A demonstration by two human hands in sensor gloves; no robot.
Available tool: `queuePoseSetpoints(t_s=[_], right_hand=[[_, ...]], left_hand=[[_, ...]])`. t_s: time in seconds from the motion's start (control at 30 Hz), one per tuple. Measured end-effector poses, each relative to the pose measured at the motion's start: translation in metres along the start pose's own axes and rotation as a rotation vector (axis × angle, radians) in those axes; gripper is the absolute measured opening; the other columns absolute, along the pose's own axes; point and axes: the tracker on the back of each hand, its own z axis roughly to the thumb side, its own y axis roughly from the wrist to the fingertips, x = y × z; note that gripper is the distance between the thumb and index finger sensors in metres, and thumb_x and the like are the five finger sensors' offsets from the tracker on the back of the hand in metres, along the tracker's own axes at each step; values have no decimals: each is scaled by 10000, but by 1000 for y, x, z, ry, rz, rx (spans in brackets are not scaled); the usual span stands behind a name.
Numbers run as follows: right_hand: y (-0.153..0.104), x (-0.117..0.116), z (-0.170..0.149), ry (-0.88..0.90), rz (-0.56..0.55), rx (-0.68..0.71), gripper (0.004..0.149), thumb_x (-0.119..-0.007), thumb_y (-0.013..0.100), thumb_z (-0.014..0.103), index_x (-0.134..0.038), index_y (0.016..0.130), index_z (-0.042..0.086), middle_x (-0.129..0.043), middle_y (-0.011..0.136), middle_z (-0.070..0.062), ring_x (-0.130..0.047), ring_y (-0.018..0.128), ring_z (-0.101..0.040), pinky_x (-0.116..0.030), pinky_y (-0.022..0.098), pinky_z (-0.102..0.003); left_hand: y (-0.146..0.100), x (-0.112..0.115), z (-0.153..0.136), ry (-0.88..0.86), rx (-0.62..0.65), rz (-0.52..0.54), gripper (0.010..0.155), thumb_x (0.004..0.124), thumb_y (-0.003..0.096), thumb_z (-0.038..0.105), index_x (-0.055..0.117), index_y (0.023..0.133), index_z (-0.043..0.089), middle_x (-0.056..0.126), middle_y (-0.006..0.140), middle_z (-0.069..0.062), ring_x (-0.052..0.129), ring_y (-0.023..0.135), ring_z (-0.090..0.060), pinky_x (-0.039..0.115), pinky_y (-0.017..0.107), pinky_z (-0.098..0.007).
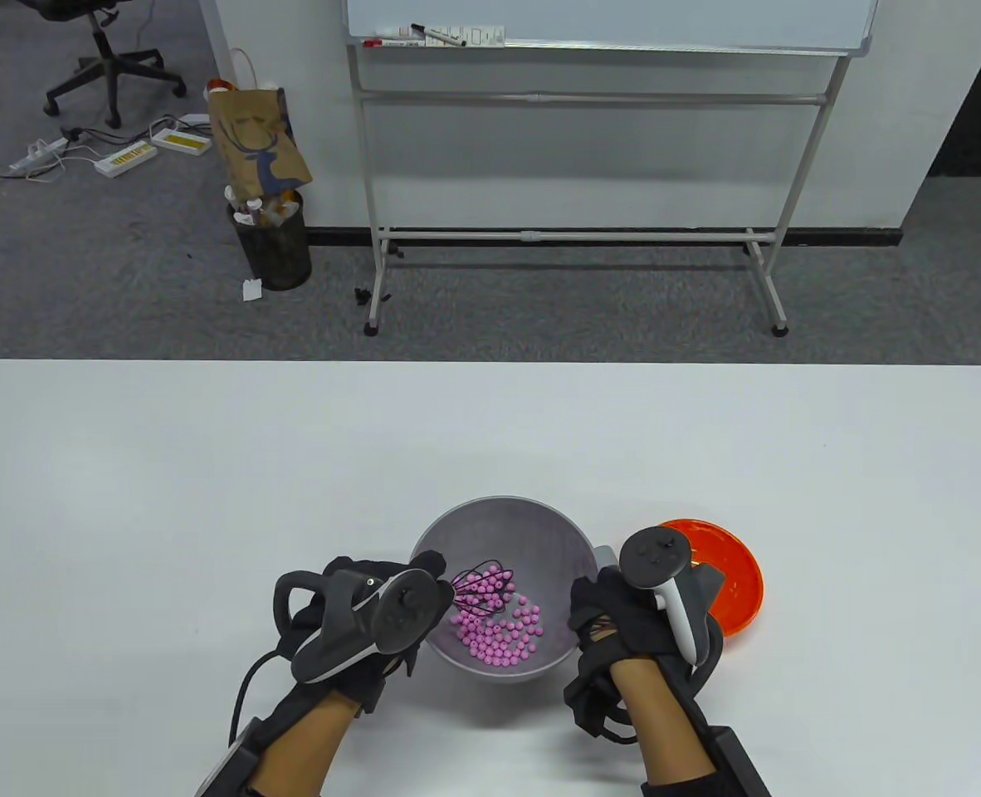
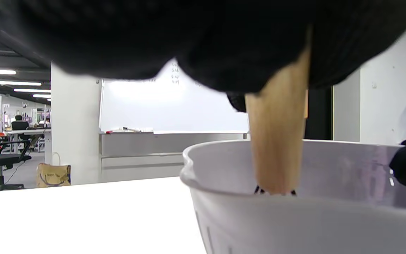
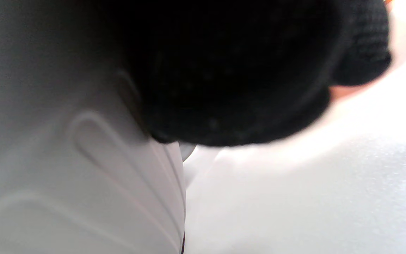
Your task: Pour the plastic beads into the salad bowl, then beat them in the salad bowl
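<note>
Left hand [image 1: 374, 618] clenches a wooden-handled whisk [image 1: 482, 591], wires among pink beads [image 1: 499, 631] in the salad bowl [image 1: 457, 531]. Right hand [image 1: 615, 623] grasps the opposite rim, probably steadying it. Beyond that grip, an orange dish [image 1: 731, 581] on the bench [image 1: 208, 498].

white table [image 1: 208, 465] | on it: salad bowl [image 1: 532, 519], orange plate [image 1: 735, 581]

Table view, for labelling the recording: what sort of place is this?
Probably an office or lab room: a white rolling whiteboard stands by the wall, a black swivel office chair on grey carpet, and more desks show in the left wrist view.
</note>
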Motion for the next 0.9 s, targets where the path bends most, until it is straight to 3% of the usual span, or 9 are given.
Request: queuePoseSetpoints(t_s=[0.23,0.4,0.7,0.9], right_hand=[[0,0,0,0,1,0,548,-771,485,466,-837,824,42,-1044,385,-67,-1044,33,-136,-880,201,-357],[0,0,0,0,0,0,549,-771,484,467,-837,825,41,-1044,387,-67,-1044,34,-136,-880,202,-357],[0,0,0,-2,-3,0,549,-772,483,467,-838,824,41,-1044,388,-65,-1045,34,-135,-881,201,-357],[0,0,0,-1,-4,1,548,-771,484,468,-838,823,42,-1044,387,-65,-1044,34,-135,-881,201,-356]], left_hand=[[-4,-19,8,30,32,-114,406,888,429,571,984,731,317,1031,169,104,994,114,-112,901,302,-372],[-6,-22,10,-156,96,-202,407,879,440,563,990,730,298,1033,169,105,994,113,-106,903,297,-366],[-2,4,21,-133,73,-57,440,829,447,591,957,767,317,1033,201,125,1001,129,-97,903,297,-365],[0,10,10,-84,10,6,462,861,425,595,937,791,323,1034,188,124,998,116,-99,903,288,-364]])
